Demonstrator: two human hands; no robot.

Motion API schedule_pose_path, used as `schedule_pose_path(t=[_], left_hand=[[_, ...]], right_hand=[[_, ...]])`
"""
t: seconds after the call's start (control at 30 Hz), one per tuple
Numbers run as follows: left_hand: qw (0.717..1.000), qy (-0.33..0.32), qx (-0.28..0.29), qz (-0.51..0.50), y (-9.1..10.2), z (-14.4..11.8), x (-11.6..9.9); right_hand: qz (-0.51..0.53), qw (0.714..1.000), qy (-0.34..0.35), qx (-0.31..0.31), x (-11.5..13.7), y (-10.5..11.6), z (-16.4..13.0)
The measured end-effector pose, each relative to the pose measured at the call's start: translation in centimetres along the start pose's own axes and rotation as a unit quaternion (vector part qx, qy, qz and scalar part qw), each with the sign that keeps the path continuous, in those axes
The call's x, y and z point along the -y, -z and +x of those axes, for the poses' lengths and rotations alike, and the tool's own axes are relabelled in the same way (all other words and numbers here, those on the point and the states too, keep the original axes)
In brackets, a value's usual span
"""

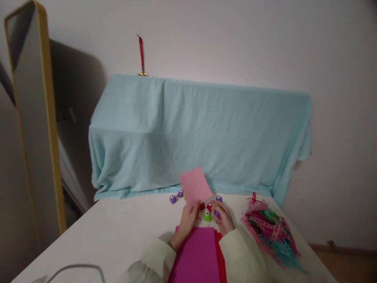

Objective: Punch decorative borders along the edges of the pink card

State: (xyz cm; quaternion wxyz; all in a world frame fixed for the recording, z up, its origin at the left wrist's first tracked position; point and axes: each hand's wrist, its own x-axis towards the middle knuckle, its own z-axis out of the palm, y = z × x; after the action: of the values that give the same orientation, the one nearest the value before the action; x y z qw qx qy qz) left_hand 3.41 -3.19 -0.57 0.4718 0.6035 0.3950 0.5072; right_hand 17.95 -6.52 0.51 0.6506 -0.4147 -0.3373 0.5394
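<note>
Paper (pixel 194 187) apparently within left grip (pixel 188 220).

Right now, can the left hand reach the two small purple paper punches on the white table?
Probably yes. The left hand holds up a pink paper sheet, and the two small purple paper punches stand just beyond it on the white table, with nothing between.

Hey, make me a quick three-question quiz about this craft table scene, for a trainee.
1. True or false: the left hand holds a pink paper square upright.
2. What lies heaped at the table's right side? A) perforated paper strips B) scissors C) beads
3. What colour is the small punch between the hands?

Key: 1 true. 2 A, the scrap pile. 3 green, near the right hand.
</note>
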Motion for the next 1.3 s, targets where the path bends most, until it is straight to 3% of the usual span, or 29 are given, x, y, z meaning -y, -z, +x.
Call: schedule_pose_path(t=[0.23,0.4,0.57,0.7,1.0,1.3], left_hand=[[0.999,0.019,0.013,-0.024,-0.2,-0.2,-0.1],[0.999,0.033,0.023,-0.019,0.0,-0.6,-1.4],[1.000,0.002,0.020,-0.014,-0.3,-0.6,-2.5],[0.999,-0.021,0.043,0.001,-0.4,-0.7,-2.7],[0.999,-0.021,0.028,0.000,-0.4,-0.4,-1.8],[0.998,-0.007,0.053,-0.020,-0.1,-1.3,-1.2]], right_hand=[[-0.072,0.996,0.002,-0.044,1.5,-0.4,-0.8],[-0.156,0.980,0.084,-0.090,1.9,-1.2,-1.1],[-0.175,0.968,0.141,-0.115,1.6,-1.6,-1.3],[-0.180,0.969,0.140,-0.095,1.3,-1.0,-1.1],[-0.176,0.975,0.133,-0.030,1.0,-0.3,-0.8],[-0.203,0.966,0.154,-0.044,0.8,-0.8,-0.8]])
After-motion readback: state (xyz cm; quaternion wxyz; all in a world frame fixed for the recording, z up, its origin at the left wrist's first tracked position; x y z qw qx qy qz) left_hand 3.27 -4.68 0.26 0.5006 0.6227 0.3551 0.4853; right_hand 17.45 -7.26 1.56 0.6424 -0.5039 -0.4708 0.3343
